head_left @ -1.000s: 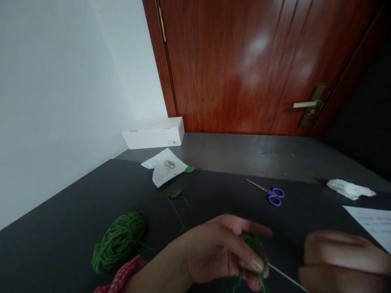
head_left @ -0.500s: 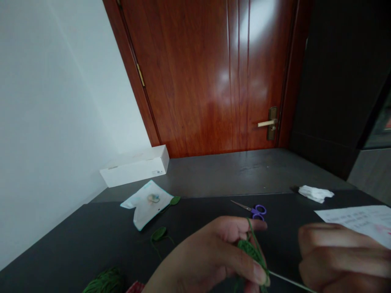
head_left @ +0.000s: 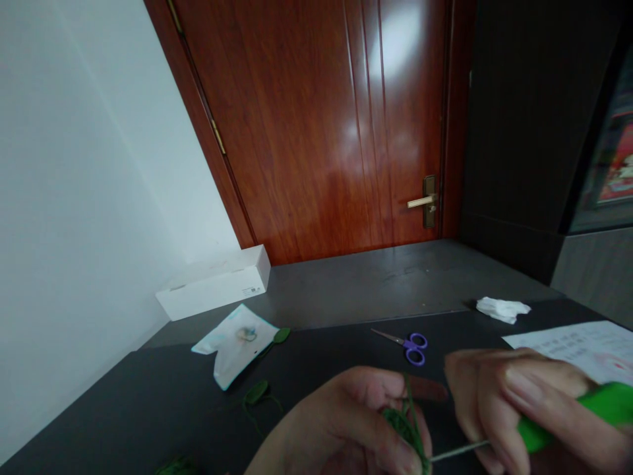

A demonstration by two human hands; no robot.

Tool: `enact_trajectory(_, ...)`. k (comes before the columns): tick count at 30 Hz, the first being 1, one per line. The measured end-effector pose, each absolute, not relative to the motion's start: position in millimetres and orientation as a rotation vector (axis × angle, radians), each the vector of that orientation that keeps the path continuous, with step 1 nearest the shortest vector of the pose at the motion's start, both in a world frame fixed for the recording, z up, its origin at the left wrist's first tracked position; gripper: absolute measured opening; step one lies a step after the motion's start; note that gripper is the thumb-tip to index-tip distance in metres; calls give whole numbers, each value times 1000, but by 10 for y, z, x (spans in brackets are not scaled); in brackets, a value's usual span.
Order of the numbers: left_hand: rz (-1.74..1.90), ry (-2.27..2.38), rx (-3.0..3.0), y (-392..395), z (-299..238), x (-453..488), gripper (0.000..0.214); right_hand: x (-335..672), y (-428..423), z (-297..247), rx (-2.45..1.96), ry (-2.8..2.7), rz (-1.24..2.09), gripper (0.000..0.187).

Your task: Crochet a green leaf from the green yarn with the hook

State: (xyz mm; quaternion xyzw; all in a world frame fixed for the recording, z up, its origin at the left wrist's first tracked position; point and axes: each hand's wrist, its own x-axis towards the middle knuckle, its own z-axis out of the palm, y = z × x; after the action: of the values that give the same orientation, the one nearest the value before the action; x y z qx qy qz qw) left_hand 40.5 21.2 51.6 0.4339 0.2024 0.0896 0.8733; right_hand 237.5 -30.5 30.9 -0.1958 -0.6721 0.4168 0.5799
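The left hand (head_left: 331, 422) is curled, thumb and fingers together, pinching a green crochet piece (head_left: 401, 425) low in front, with yarn (head_left: 408, 396) rising from it; the right hand (head_left: 509, 396) clamps a hook (head_left: 593, 408); its long axis runs nearly level, the thin shaft pointing left into the piece, the handle rising rightward; that green handle now shows, unlike earlier.

Left hand (head_left: 336, 425) curled, right hand (head_left: 509, 402) gripping, both close together, low
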Motion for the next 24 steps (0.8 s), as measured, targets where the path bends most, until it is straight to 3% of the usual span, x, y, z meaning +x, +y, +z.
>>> enact_trajectory(4,388,429,1003,136,582,384,59,2239,-302,334,-547,-1226,1216,52)
enact_trajectory(8,683,473,1059,53,588,373,72,2186,-272,385,-626,-1068,1325,46)
enact_trajectory(11,753,470,1116,36,579,384,83,2164,-248,375,-631,-968,1483,42)
enact_trajectory(15,817,470,1165,41,567,408,81,2152,-208,328,-544,-907,1613,41)
enact_trajectory(24,744,438,939,31,567,440,78,2252,-290,258,-549,-1230,1096,47)
